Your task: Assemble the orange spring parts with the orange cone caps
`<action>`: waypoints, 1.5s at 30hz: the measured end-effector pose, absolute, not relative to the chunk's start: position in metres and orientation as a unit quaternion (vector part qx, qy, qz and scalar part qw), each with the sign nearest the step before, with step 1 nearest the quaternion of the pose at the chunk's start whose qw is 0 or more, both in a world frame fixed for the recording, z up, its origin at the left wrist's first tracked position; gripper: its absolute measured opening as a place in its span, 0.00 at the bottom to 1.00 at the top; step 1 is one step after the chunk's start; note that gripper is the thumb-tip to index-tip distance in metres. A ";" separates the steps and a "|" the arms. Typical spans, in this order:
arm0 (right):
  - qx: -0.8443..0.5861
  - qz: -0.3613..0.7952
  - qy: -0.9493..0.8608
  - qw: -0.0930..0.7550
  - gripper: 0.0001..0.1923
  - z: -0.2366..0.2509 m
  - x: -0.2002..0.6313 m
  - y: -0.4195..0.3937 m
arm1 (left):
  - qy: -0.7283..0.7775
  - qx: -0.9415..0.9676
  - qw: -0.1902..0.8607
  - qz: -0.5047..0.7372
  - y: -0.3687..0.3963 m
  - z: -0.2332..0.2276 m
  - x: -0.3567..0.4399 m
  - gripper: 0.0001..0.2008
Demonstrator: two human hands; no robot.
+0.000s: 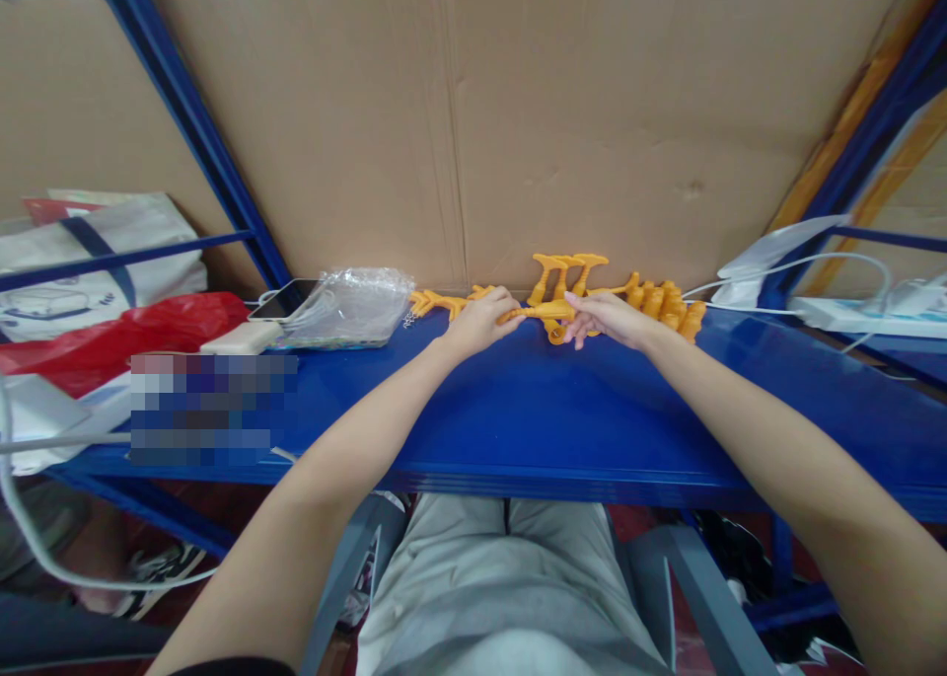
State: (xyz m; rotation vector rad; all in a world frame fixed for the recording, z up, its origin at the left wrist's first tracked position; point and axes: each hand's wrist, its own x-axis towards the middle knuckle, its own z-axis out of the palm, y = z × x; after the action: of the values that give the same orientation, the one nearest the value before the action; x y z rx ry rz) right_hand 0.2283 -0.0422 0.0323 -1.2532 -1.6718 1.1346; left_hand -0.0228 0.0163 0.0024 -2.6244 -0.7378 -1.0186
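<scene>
Pinching orange piece (548, 310) at twelve o'clock: left hand (482, 323) curled on narrow end, right hand (605, 319) loosely, spare fingers spread. Careless push could topple standing pieces (562, 280) at its one o'clock.

Bare hands (480, 323), bare forearms (377, 400), pale grey trousers (451, 548), seemingly black left sleeve hem (235, 665)

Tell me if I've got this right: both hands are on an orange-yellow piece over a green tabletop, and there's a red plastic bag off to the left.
Not quite: the tabletop is blue, not green, as the head view shows. Both the left hand and right hand are on an orange-yellow piece, and a red plastic bag is off to the left.
</scene>
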 end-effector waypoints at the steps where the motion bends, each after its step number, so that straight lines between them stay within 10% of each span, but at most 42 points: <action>1: -0.499 0.447 -0.641 0.375 0.30 0.032 0.226 -0.042 | -0.254 -0.895 0.120 -0.347 0.017 0.002 -0.023 0.07; 15: -0.477 0.575 -0.486 0.453 0.17 0.029 0.219 -0.034 | -0.256 -0.903 0.091 -0.332 0.015 0.004 -0.024 0.20; 23: -0.499 0.362 -0.533 0.580 0.16 0.015 0.225 -0.022 | -0.343 -0.908 0.086 -0.225 0.024 -0.007 -0.033 0.29; 32: -0.615 -0.092 -0.731 0.281 0.25 0.004 0.196 -0.036 | -0.423 -0.897 0.066 -0.112 0.057 -0.017 -0.032 0.26; 45: -0.594 -0.154 -0.789 0.038 0.26 0.001 0.175 -0.037 | -0.424 -0.893 0.083 -0.125 0.071 -0.009 -0.045 0.27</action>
State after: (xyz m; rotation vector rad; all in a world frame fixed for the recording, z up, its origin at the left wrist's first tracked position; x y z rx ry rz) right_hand 0.1748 -0.0367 0.0009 -1.8224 -2.4199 -0.4725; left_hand -0.0454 0.0706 -0.0088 -2.6665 -1.2647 -0.3726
